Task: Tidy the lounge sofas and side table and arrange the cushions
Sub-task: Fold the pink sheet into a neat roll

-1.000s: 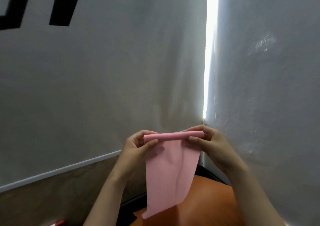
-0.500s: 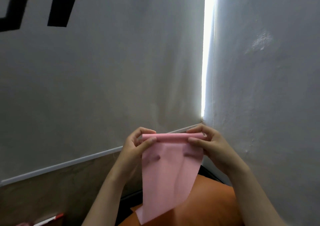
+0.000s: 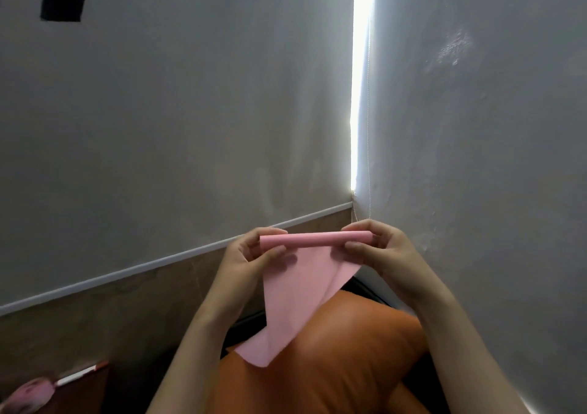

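A pink sheet (image 3: 295, 289) hangs in front of me, its top edge rolled into a tube. My left hand (image 3: 251, 261) pinches the left end of the roll between thumb and fingers. My right hand (image 3: 381, 254) pinches the right end the same way. The loose lower part of the sheet twists and droops down to an orange cushion (image 3: 330, 350) below my arms.
A grey roller blind (image 3: 158, 111) and a white wall (image 3: 476, 127) meet in a corner with a bright gap of light. At the bottom left lie a pink object (image 3: 28, 396) and a white pen with a red end (image 3: 81, 374) on a dark brown surface.
The roll at the top of the pink sheet has grown thicker and the hanging part shorter and more twisted. The view has tilted down, showing more cushion and the pink object.
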Motion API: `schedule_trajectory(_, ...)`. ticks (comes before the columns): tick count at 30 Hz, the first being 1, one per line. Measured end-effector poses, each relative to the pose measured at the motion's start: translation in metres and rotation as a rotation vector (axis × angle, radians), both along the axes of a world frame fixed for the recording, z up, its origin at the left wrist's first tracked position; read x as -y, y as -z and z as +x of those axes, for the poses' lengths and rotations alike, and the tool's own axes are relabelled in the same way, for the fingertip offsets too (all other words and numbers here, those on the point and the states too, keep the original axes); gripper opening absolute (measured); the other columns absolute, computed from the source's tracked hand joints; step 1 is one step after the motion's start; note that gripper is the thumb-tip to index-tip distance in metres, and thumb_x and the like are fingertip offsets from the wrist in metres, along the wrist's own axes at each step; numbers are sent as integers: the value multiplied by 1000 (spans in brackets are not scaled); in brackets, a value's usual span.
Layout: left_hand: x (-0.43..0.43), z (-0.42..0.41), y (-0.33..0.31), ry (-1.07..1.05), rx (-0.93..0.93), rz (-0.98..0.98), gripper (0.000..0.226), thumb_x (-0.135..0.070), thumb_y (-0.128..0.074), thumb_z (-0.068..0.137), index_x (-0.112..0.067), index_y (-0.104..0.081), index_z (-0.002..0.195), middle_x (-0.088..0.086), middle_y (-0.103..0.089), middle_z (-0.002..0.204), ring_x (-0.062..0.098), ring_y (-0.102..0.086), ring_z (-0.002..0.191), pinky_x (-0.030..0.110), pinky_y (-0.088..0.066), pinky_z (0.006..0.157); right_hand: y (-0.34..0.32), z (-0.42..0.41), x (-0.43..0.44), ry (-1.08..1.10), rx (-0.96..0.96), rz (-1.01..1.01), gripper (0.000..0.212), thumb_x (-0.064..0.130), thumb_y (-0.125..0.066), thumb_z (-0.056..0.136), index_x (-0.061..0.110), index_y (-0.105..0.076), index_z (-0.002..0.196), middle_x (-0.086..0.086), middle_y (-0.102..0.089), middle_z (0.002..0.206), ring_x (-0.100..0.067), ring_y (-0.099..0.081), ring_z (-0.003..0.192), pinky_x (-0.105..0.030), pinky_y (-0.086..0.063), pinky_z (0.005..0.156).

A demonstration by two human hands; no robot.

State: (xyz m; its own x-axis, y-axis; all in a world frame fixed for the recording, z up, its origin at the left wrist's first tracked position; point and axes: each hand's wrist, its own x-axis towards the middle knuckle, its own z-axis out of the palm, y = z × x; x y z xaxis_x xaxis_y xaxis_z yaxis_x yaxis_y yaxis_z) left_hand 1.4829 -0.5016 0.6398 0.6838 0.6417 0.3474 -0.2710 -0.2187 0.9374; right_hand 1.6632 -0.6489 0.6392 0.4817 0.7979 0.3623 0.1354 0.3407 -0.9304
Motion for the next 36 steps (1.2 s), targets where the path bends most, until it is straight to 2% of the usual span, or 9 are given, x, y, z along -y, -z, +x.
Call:
schedule_trajectory(7,36,-9,14,91,5,-42,13,-15,-61,89,-13,-60,102,11,-65,94,24,-66,84,45,-58,65,20,-13,29,-53,-59,38,15,17,-65,83,12,-63,96,-5,-59,76,-13,-58,67,-26,-51,55)
schedule_trajectory(9,42,-10,19,97,7,-73,11,-13,-61,89,-15,-60,100,10,-61,93,22,-63,81,39,-57,56,23,-13,35,-72,-76,42,15,14,-65,82,11,-62,97,-4,-58,75,-12,-56,65,-24,-51,52)
schedule_trajectory(13,44,-12,28,65,-14,-115,14,-9,-67,87,-19,-64,97,7,-62,90,21,-62,80,33,-55,56,29,-11,41,-97,-94,11,21,8,-74,76,17,-68,93,-3,-63,78,-14,-62,71,-29,-56,59)
schedule_trajectory(16,43,-12,30,48,-76,-68,22,-32,-78,76,-22,-66,92,0,-66,88,21,-66,84,41,-59,65,32,-12,45,-73,-130,-47,21,13,-78,71,15,-70,90,-4,-66,77,-23,-65,77,-48,-59,74)
schedule_trajectory(20,45,-12,35,25,-77,-81,13,-19,-68,84,-10,-63,93,-2,-67,83,15,-69,79,32,-58,60,37,-19,42,32,-155,-69,7,26,-73,71,22,-71,76,1,-61,67,-15,-58,63,-32,-53,63)
schedule_trajectory(24,40,-23,38,-6,-126,-6,24,-18,-68,85,-23,-63,109,-8,-68,87,14,-70,85,24,-56,64,41,-25,41,-28,-183,-92,22,16,-76,70,16,-70,91,-9,-67,79,-20,-68,69,-26,-55,59)
schedule_trajectory(29,22,-36,39,13,-108,-12,23,-16,-67,85,-18,-65,108,-1,-69,93,21,-69,90,29,-57,67,44,-33,29,-64,-142,-107,45,29,-91,55,16,-75,96,-12,-71,91,-27,-70,89,-35,-58,82)
schedule_trajectory(33,6,-43,36,69,-105,-11,14,-17,-63,88,-19,-65,101,2,-67,95,22,-67,90,32,-58,69,38,-43,15,-55,-148,-52,27,17,-82,69,16,-73,94,-9,-69,86,-25,-67,85,-35,-58,76)
schedule_trajectory(36,-6,-48,33,130,-96,-38,12,-18,-63,88,-19,-63,100,8,-65,98,27,-66,88,40,-59,67,34,-52,4,-64,-147,-55,33,32,-79,71,17,-68,98,-5,-64,79,-20,-63,74,-45,-58,72)
